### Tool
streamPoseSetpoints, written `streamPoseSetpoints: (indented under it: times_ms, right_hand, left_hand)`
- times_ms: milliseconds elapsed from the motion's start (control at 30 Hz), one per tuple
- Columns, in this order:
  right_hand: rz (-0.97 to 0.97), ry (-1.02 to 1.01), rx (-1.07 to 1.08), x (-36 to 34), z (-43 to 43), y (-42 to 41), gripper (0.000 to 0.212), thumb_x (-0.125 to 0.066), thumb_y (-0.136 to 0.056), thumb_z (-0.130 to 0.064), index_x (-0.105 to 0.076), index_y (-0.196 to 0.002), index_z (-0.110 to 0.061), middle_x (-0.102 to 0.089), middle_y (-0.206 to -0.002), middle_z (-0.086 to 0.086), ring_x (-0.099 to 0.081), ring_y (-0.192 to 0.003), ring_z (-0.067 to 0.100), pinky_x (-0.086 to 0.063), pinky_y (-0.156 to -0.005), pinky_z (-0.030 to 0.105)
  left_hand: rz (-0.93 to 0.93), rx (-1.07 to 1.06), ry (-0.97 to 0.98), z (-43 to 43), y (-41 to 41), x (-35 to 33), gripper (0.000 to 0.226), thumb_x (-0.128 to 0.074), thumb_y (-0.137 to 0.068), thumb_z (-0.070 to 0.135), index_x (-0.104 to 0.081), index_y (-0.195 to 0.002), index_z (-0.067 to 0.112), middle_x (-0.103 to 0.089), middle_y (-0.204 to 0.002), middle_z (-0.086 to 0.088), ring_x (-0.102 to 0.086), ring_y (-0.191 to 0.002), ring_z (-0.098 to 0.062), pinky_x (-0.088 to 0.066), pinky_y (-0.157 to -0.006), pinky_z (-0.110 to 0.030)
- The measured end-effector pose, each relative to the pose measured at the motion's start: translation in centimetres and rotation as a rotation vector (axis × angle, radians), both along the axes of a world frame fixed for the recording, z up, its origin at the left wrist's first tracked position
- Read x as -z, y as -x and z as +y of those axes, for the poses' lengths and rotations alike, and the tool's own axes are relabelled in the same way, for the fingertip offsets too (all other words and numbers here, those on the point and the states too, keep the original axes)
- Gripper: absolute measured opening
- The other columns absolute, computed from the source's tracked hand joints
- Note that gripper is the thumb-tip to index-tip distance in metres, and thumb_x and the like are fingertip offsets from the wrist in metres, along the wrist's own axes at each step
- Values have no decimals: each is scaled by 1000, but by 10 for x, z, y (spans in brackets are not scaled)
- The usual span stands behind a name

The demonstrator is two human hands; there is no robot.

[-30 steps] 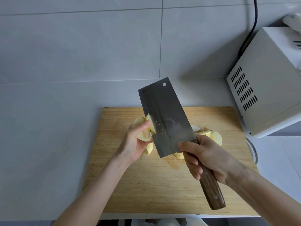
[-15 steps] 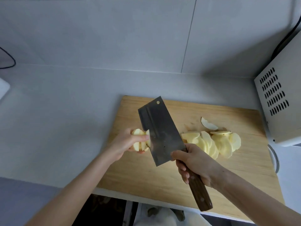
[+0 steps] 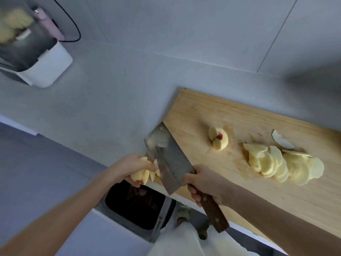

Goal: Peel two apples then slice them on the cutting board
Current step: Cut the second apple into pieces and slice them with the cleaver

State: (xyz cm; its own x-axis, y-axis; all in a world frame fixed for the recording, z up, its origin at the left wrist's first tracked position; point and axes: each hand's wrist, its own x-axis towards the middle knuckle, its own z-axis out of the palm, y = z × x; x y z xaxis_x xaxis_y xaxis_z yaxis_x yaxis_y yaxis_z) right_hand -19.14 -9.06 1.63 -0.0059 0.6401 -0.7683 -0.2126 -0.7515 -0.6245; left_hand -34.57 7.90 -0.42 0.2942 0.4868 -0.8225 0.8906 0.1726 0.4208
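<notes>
The left hand [image 3: 134, 168] curls its fingers and thumb round a cluster of apple pieces [image 3: 144, 175], pale yellow, peeled and cut into wedges that fan out below the fingers. This handful sits at the near left corner of the cutting board [image 3: 230, 115], pressed against the flat of the cleaver [image 3: 167, 159]. The right hand [image 3: 203, 182] wraps tight round the cleaver where the blade meets the dark wooden handle, and the handle juts back toward the person. The wide steel blade tilts across the board's left edge, with its far corner over the grey counter [image 3: 114, 97].

Farther out on the board, an apple chunk [image 3: 218, 138] lies on its own, creamy with a spot of red skin at its middle. To the right of it, a row of thin slices [image 3: 282, 165] overlaps like fallen cards, all pale and peeled, and one curved slice lies just behind them.

Below the counter edge, under the left hand, an open dark bin [image 3: 136, 204] holds scraps. At the far left of the counter stands a white holder [image 3: 49, 69], blurred, with a black cable [image 3: 74, 28] looping along the wall behind it.
</notes>
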Motion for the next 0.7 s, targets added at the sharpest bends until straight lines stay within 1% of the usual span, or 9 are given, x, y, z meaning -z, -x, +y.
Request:
streamPoseSetpoints:
  times_ms: [100,233,300,367,433,500,600,633,700]
  right_hand:
    - [-19,18,-89,4,8,22,21,-52,-86,-9,-42,-67,-9,-42,-46,2,-39,-38,14,-40,-44,23]
    - [-48,42,-148,5,11,38,22,-55,-82,-9,-43,-64,-9,-43,-50,5,-41,-38,15,-41,-45,25]
    - [-53,38,-137,4,10,38,21,-56,-83,-9,-43,-67,-8,-44,-51,6,-41,-38,15,-41,-45,26]
    - [-47,35,-116,0,8,35,21,-55,-85,-9,-42,-69,-9,-44,-48,4,-40,-39,15,-40,-44,24]
    - [-60,26,-87,-5,3,28,20,-54,-87,-10,-43,-71,-9,-44,-45,2,-40,-39,15,-40,-44,22]
    - [-117,9,-43,-10,-3,16,15,-54,-88,-11,-47,-76,-7,-45,-48,3,-41,-40,15,-41,-44,24]
    - [-210,-17,36,-20,-19,-7,11,-55,-89,-13,-51,-80,-6,-48,-51,5,-44,-42,16,-44,-48,27]
    - [-236,-18,66,-24,-24,-16,11,-55,-89,-13,-52,-80,-6,-49,-51,5,-44,-42,16,-45,-49,27]
    - [-293,-25,142,-32,-36,-32,11,-54,-90,-11,-53,-80,-7,-48,-50,5,-44,-41,16,-45,-48,27]
  left_hand:
    - [89,-21,-7,-6,33,1,36,-79,-75,30,-64,-93,2,-68,-87,-15,-68,-69,-24,-56,-52,-32]
    - [218,37,-16,-13,64,3,29,-76,-76,27,-57,-85,6,-59,-88,-12,-64,-76,-26,-55,-49,-31]
    - [242,52,-22,-15,70,3,31,-76,-77,27,-53,-80,6,-55,-84,-12,-62,-72,-26,-54,-48,-32]
    - [221,15,-21,-15,68,0,32,-74,-80,29,-53,-85,6,-56,-87,-12,-62,-72,-25,-54,-48,-32]
    - [137,-65,1,-13,60,-4,33,-72,-83,27,-53,-97,4,-57,-95,-14,-64,-77,-26,-57,-52,-34]
    - [-35,-200,85,-9,45,-7,30,-66,-86,15,-51,-109,1,-57,-107,-20,-65,-87,-31,-60,-65,-43]
    - [-366,-429,372,-8,17,-10,51,-63,-73,-1,-47,-121,-4,-54,-123,-32,-63,-101,-43,-58,-74,-51]
    - [-450,-469,474,-9,6,-10,56,-61,-68,-2,-47,-122,-4,-54,-124,-34,-61,-104,-47,-57,-76,-52]
    - [-560,-487,590,-14,-19,-11,55,-58,-65,-3,-49,-119,-3,-56,-121,-32,-58,-109,-47,-55,-82,-55]
